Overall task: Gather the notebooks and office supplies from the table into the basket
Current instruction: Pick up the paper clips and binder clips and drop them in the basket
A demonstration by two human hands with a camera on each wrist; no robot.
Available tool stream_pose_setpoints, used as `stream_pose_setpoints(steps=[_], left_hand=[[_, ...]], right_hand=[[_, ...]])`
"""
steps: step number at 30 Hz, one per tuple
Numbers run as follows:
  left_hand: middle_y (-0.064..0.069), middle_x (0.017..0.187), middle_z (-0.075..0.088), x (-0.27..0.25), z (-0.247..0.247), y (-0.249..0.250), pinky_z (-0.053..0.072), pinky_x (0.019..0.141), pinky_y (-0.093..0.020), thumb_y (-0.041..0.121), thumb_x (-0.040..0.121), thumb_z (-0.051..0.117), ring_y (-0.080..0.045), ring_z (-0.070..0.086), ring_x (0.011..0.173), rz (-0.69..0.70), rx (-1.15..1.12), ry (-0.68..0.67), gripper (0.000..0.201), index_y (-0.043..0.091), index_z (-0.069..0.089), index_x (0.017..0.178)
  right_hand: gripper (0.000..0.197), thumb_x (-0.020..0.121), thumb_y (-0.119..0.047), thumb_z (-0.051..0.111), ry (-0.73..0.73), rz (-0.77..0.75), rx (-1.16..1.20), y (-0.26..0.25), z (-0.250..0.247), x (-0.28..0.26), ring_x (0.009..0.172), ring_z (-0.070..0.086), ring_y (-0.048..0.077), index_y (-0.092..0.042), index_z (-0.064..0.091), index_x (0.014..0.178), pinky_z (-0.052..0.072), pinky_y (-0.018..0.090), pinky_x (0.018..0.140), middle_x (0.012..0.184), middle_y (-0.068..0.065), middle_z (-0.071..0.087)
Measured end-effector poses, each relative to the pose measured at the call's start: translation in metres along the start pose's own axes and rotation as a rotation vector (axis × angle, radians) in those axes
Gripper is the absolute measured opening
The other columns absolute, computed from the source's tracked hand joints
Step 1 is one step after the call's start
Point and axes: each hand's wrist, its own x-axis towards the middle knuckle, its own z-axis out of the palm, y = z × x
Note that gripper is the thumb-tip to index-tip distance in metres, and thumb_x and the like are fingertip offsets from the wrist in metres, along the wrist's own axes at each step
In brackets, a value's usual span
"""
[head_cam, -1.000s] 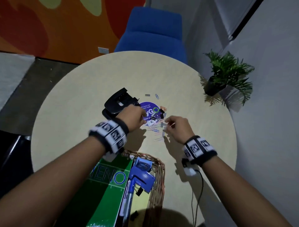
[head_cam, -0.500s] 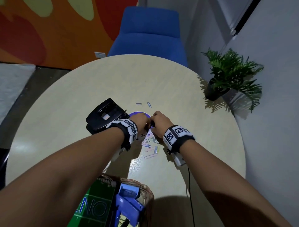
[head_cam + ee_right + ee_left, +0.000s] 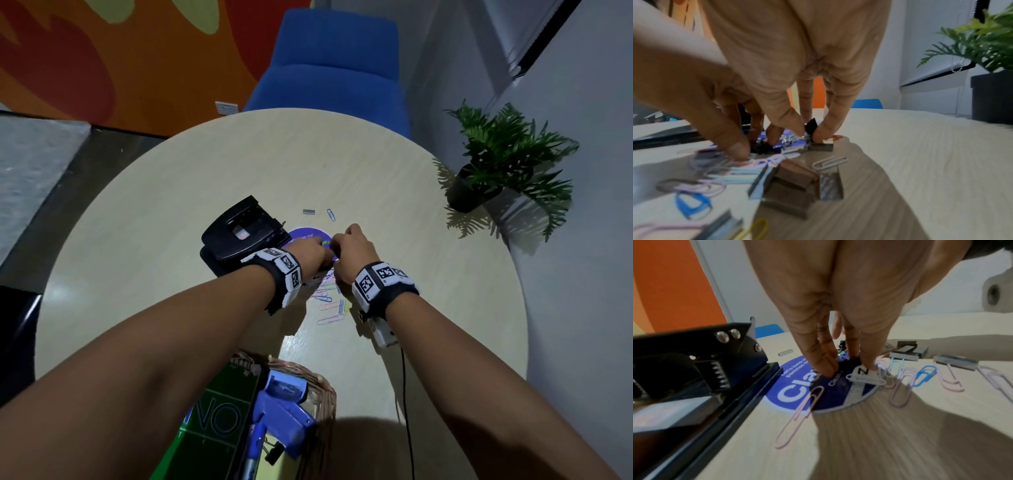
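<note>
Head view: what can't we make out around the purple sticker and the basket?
- Purple sticker: mostly hidden under left hand and right hand; text unreadable.
- Each grip: fingertips hidden behind hand backs.
- Basket: contents cut off by forearm and frame edge.
- Paper clips: too small to count.

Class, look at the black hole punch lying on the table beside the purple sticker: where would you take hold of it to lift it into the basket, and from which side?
Probably from above, grip across the narrow width of the black hole punch, fingers on its two long sides. It lies flat on the table; its far and left sides are free, while the left hand crowds the sticker side.
</note>
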Motion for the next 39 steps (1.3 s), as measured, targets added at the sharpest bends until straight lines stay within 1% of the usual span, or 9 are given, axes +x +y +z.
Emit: stream_pose_setpoints(steps=[3, 7, 11, 14, 17, 21, 29, 34, 39], left_hand=[[-0.013, 0.111, 0.050, -0.003, -0.002, 0.006, 0.047, 0.082, -0.033, 0.023, 0.090, 0.058, -0.034, 0.058, 0.105, -0.018, 0.013, -0.007, 0.029, 0.011, 0.062, 0.115], [-0.016, 0.123, 0.050, -0.010, -0.015, 0.014, 0.048, 0.089, -0.041, 0.017, 0.090, 0.058, -0.033, 0.051, 0.116, -0.071, 0.017, -0.063, 0.029, 0.007, 0.059, 0.117], [-0.014, 0.108, 0.059, -0.033, -0.026, 0.007, 0.044, 0.071, -0.033, 0.012, 0.079, 0.060, -0.034, 0.059, 0.096, -0.084, -0.135, 0.119, 0.012, 0.015, 0.057, 0.091], [-0.011, 0.110, 0.068, -0.062, -0.038, 0.002, 0.049, 0.081, -0.032, 0.013, 0.082, 0.060, -0.032, 0.062, 0.104, -0.073, -0.244, 0.228, 0.024, 0.016, 0.066, 0.105], [-0.009, 0.106, 0.072, -0.106, -0.050, -0.002, 0.049, 0.088, -0.031, 0.018, 0.088, 0.061, -0.028, 0.064, 0.103, -0.032, -0.294, 0.252, 0.020, 0.014, 0.071, 0.105], [-0.006, 0.094, 0.074, -0.173, -0.035, -0.006, 0.042, 0.074, -0.023, 0.022, 0.090, 0.061, -0.022, 0.065, 0.092, 0.009, -0.419, 0.241, 0.017, 0.012, 0.073, 0.095], [-0.002, 0.089, 0.073, -0.249, 0.025, -0.023, 0.046, 0.078, -0.025, 0.023, 0.092, 0.060, -0.015, 0.062, 0.082, -0.092, -0.803, 0.216, 0.014, 0.017, 0.071, 0.089], [-0.001, 0.089, 0.072, -0.275, 0.042, -0.024, 0.049, 0.081, -0.024, 0.021, 0.094, 0.056, -0.009, 0.064, 0.082, -0.133, -1.011, 0.213, 0.019, 0.008, 0.070, 0.094], [0.003, 0.084, 0.069, -0.288, 0.044, -0.008, 0.047, 0.068, -0.009, 0.016, 0.095, 0.053, 0.003, 0.063, 0.072, -0.117, -1.123, 0.158, 0.018, 0.008, 0.069, 0.094]], right_hand=[[0.032, 0.084, -0.008, 0.058, 0.006, 0.008, 0.021, 0.000, -0.008, -0.009, 0.095, 0.059, 0.037, -0.012, 0.059, 0.115, 0.049, 0.039, 0.084, 0.119, 0.013, 0.044], [0.040, 0.080, -0.007, 0.062, 0.056, 0.005, 0.062, 0.001, -0.028, -0.039, 0.099, 0.059, 0.031, -0.015, 0.059, 0.119, 0.045, 0.033, 0.086, 0.121, 0.010, 0.046], [0.043, 0.077, -0.012, 0.071, 0.111, -0.046, 0.185, -0.003, -0.045, -0.089, 0.090, 0.062, 0.024, -0.019, 0.062, 0.119, 0.052, 0.036, 0.087, 0.112, 0.006, 0.054], [0.030, 0.080, -0.016, 0.072, 0.103, -0.078, 0.347, -0.016, -0.047, -0.139, 0.080, 0.065, 0.017, -0.016, 0.069, 0.110, 0.050, 0.018, 0.077, 0.089, 0.002, 0.067], [0.016, 0.084, -0.021, 0.069, 0.033, -0.106, 0.479, -0.033, -0.035, -0.189, 0.077, 0.065, 0.012, -0.017, 0.072, 0.099, 0.044, 0.005, 0.067, 0.086, 0.001, 0.072], [0.011, 0.087, -0.017, 0.066, -0.176, -0.121, 0.563, -0.051, -0.008, -0.245, 0.079, 0.063, 0.004, -0.015, 0.073, 0.095, 0.047, 0.009, 0.070, 0.089, -0.002, 0.073], [0.022, 0.092, -0.027, 0.059, -0.337, -0.172, 0.443, -0.064, 0.032, -0.306, 0.080, 0.061, -0.006, -0.019, 0.070, 0.109, 0.044, 0.006, 0.072, 0.098, -0.011, 0.070], [0.027, 0.094, -0.033, 0.053, -0.206, -0.138, 0.395, -0.060, 0.028, -0.306, 0.085, 0.067, 0.011, -0.025, 0.065, 0.116, 0.054, 0.035, 0.082, 0.096, -0.001, 0.073], [0.024, 0.095, -0.024, 0.053, -0.121, -0.088, 0.438, -0.050, 0.015, -0.291, 0.094, 0.066, 0.004, -0.022, 0.065, 0.116, 0.054, 0.029, 0.086, 0.108, -0.007, 0.070]])
